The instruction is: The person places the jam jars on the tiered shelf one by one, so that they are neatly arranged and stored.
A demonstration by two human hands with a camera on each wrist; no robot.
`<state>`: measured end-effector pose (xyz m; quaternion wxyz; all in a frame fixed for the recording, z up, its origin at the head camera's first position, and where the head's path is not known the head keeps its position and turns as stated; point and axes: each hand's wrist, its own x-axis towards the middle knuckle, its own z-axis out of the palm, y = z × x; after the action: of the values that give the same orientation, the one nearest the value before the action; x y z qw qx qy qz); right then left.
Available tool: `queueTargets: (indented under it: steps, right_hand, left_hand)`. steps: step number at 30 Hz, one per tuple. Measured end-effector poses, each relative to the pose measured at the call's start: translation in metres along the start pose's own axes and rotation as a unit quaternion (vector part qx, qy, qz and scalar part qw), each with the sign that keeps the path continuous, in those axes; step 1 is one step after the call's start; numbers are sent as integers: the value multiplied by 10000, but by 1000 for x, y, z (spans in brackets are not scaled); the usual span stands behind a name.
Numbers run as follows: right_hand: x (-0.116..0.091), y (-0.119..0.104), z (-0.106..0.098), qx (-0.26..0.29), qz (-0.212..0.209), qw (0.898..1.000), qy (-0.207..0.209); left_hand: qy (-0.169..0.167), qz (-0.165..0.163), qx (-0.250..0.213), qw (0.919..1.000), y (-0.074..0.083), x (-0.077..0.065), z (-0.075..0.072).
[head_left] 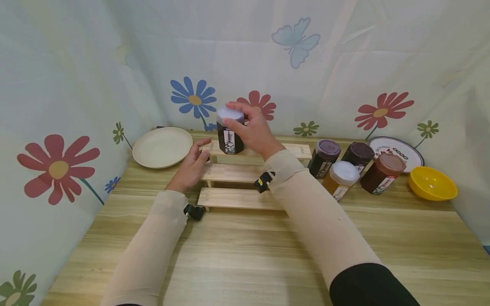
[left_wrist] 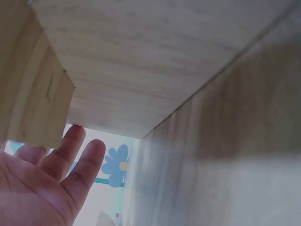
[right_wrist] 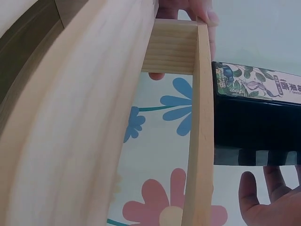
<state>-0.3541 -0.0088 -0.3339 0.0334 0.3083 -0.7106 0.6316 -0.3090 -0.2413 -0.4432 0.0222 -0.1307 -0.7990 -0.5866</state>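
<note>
My right hand (head_left: pixel 256 129) grips a dark, angular-sided jar (head_left: pixel 231 144) around its whitish lid, thumb in front and fingers behind. The jar stands upright at the left part of the top tier of a three-tier wooden rack (head_left: pixel 237 198). In the right wrist view its base (right_wrist: pixel 244 129) meets the top board, and its label faces sideways. My left hand (head_left: pixel 191 166) is at the left end of the top tier. Its fingers reach up along the board's end, fairly straight in the left wrist view, where the board (left_wrist: pixel 42 94) partly covers them.
Right of the rack stand a purple-lidded jar (head_left: pixel 324 158), an amber jar (head_left: pixel 338 180), another dark jar (head_left: pixel 357 155) and a reddish-brown jar (head_left: pixel 383 173). A patterned plate (head_left: pixel 415 156) and yellow bowl (head_left: pixel 432 185) lie beyond. At the left back, a cream plate (head_left: pixel 162 146) lies near the curtain.
</note>
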Motion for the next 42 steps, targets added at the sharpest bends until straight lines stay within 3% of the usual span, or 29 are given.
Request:
queueTargets:
  steps: [15,27,35,42]
  right_hand:
    - [2,-1,12,-123,440,9989,41]
    - [2,3,13,-342,300,9990,45]
    - [-3,0,4,-468,575,9970,-221]
    - [-23,-9,-16,-456,373,9983,-1]
  left_hand:
    - [-8,-126,153,9998,1,0,0]
    - [-1,92,139,9999,-2,1,0]
    - [-26,105,109,9999,-4,1,1]
    - [-21,54,139,9999,-5,1,0]
